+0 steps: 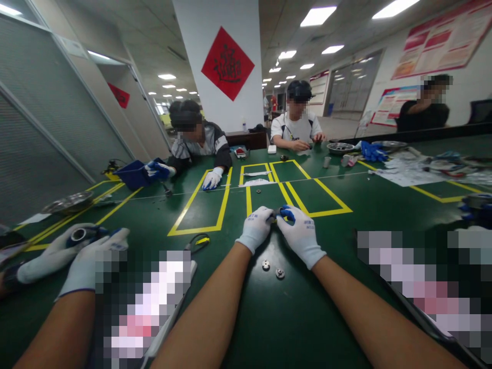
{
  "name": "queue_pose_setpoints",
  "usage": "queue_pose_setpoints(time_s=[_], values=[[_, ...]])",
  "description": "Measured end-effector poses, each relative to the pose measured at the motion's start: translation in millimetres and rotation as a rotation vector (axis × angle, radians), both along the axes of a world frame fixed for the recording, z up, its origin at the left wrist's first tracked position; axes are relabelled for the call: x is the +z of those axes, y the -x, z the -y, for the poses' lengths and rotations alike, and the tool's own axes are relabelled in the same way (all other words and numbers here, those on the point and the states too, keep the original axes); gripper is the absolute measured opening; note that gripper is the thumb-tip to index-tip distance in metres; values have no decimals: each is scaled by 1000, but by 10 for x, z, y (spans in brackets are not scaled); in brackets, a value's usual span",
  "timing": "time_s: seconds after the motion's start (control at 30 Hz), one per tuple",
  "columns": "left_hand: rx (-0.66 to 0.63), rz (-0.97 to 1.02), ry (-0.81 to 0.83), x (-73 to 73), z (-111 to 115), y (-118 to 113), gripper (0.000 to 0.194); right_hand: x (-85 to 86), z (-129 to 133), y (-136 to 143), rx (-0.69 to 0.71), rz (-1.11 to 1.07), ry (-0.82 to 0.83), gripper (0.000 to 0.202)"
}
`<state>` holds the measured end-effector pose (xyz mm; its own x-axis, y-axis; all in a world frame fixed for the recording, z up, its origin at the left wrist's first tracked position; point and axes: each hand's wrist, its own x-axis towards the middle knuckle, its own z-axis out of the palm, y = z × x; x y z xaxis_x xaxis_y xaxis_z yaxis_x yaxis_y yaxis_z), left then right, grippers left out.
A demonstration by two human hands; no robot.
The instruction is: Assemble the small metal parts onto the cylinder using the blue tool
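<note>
My left hand (pixel 255 228), in a white glove with blue finger pads, pinches a small dark metal part (pixel 274 216) over the middle of the table. From the other side my right hand (pixel 301 231), gloved alike, also closes its fingers on that part. Most of the part is hidden by the fingertips, so its exact kind cannot be made out. On the green tabletop below my hands lie two small round metal pieces, one on the left (pixel 265 265) and one on the right (pixel 280 273). Farther out sits another small round piece (pixel 258 191).
A co-worker's gloved hands (pixel 82 256) hold a dark cylindrical part at left. Tablet-like panels flank my arms, left (pixel 154 307) and right (pixel 418 292). Across the table are yellow tape frames (pixel 196 231), a blue bin (pixel 134 171), metal bowls (pixel 340 147) and two seated people.
</note>
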<state>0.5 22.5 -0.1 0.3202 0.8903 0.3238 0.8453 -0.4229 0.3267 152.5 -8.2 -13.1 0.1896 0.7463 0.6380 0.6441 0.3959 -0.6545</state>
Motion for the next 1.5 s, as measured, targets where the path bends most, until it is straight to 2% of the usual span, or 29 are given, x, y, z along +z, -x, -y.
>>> queue_pose_setpoints(time_s=[0.27, 0.43, 0.57, 0.73, 0.9, 1.0, 1.1, 1.27, 1.37, 1.43, 1.5], values=[[-18, 98, -31, -33, -27, 13, 15, 28, 15, -10, 54, -2, -43, 29], [11, 145, -31, -47, -44, 23, 10, 47, 38, -4, 75, -75, 54, 29], [22, 172, -35, -53, -53, 31, 11, 34, 26, -2, 126, -87, 64, 31], [-1, 157, -39, -64, -38, 28, 14, 38, -10, -40, 91, -161, 154, 32], [-49, 157, -34, -56, -28, 16, 15, 68, 26, -26, 58, -121, 49, 31], [41, 153, -15, -26, -22, 13, 8, 81, 51, -1, 71, -97, 20, 29], [132, 174, 3, -2, -13, 14, 15, 86, 47, -8, 77, -104, 32, 29], [-38, 210, -27, -13, -6, 12, 14, 78, 14, -64, 45, -113, 44, 29], [26, 198, -23, -16, -6, 9, 13, 76, 16, -69, 55, -93, 31, 29], [69, 199, -15, -8, -3, 7, 21, 78, 22, -60, 63, -85, 19, 29], [30, 196, -13, 0, 2, 5, 22, 82, 25, -51, 56, -89, 17, 29]])
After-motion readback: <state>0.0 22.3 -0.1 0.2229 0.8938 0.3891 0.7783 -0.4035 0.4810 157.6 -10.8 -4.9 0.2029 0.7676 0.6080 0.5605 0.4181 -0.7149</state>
